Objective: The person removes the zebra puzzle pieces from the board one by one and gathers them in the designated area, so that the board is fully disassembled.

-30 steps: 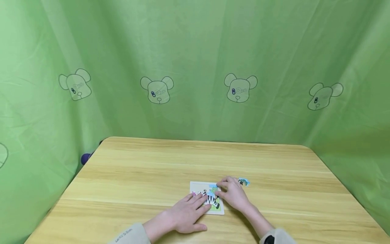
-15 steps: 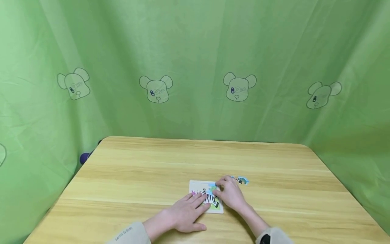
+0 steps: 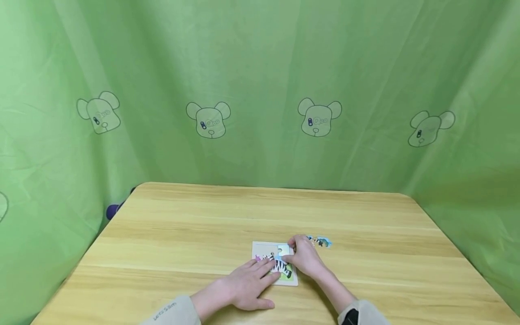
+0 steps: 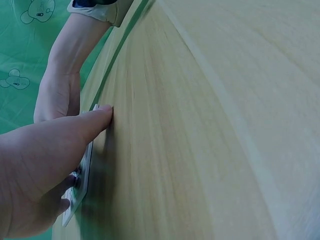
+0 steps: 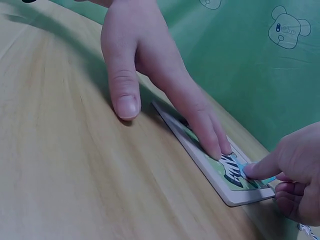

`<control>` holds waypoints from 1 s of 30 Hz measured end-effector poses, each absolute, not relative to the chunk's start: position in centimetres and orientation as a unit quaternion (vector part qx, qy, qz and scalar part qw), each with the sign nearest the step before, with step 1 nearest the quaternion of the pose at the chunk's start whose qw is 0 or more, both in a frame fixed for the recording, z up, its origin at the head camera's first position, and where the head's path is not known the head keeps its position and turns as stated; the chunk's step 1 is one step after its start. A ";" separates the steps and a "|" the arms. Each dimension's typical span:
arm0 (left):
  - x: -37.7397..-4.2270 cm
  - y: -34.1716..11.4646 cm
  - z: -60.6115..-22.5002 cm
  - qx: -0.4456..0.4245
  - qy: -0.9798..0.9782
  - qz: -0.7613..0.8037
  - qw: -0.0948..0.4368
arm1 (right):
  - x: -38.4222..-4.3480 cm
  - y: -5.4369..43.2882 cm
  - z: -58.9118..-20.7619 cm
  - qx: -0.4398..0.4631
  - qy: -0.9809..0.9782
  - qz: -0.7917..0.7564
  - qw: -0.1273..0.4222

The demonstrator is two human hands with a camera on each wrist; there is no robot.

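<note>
One puzzle (image 3: pixel 283 266), L hand (image 3: pixel 250 285) atop, R hand (image 3: pixel 307 257) @ cnr.

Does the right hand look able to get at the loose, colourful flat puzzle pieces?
Probably yes: the loose, colourful flat puzzle pieces lie just beyond the right hand with nothing visible between, though it appears occupied pinching a light-blue puzzle piece.

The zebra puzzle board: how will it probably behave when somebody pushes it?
The puzzle board looks thin with straight edges, so it is probably stiff. Lying flat on the table, it would likely slide rather than roll or tip. The left hand resting on it may resist a push.
</note>
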State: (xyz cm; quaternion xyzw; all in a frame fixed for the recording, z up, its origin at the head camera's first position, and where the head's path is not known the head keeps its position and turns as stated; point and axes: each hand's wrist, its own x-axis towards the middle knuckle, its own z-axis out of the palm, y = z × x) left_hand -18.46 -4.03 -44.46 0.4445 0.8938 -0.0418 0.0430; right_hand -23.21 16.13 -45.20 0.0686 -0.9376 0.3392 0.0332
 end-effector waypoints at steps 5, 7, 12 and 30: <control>-18.5 -4.0 -44.5 0.445 0.894 -0.046 0.040 | -23.2 16.0 -45.4 0.068 -0.926 0.368 0.046; -18.5 -4.0 -44.5 0.447 0.892 -0.048 0.038 | -23.2 15.9 -45.5 0.070 -0.920 0.382 0.057; -18.4 -4.0 -44.4 0.450 0.891 -0.053 0.036 | -23.3 16.3 -45.9 0.074 -0.898 0.429 0.070; -18.4 -4.1 -44.6 0.452 0.890 -0.061 0.024 | -23.4 24.1 -44.7 0.012 -0.836 0.548 -0.006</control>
